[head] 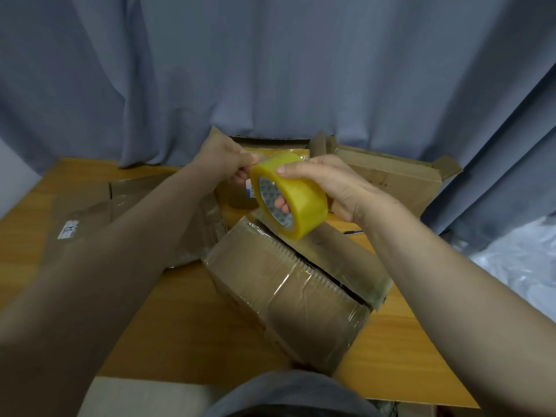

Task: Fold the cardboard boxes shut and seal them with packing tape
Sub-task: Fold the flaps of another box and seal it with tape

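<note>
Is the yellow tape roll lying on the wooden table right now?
No, the right hand grips the tape roll above the nearest box while the left hand pinches its edge.

**Layout.** A near box [285, 290] is set at the near centre of the table [186, 311]. A tape roll [290, 195] is held above its far end, gripped by the right hand [334, 182] and pinched from the left by the left hand [224, 161]. Flattened cardboard [90, 218] is laid to the left. Behind are placed a centre box [279, 145] and, to its right, a side box [391, 176], seemingly open.
</note>
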{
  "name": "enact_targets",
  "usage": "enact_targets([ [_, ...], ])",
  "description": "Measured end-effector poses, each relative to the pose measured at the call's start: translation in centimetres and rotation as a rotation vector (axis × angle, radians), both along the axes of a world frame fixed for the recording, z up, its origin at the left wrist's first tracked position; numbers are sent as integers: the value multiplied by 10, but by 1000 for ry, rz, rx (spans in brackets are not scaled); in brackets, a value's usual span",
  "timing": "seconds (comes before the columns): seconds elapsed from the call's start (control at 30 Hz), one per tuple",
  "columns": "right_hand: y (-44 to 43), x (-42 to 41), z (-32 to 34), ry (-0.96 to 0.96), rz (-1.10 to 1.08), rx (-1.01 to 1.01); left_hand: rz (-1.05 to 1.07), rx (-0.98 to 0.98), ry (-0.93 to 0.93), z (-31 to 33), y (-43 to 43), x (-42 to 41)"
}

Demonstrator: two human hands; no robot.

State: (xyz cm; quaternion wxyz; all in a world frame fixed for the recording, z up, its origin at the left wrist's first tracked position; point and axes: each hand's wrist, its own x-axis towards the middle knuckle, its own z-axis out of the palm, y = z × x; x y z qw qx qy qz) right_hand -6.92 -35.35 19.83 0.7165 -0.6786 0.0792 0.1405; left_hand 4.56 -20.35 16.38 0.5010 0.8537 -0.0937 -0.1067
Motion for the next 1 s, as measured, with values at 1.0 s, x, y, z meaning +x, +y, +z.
enact_targets([
  [1.0, 4, 6, -56, 326, -108, -409, 98, 364, 95, -116, 58, 61],
])
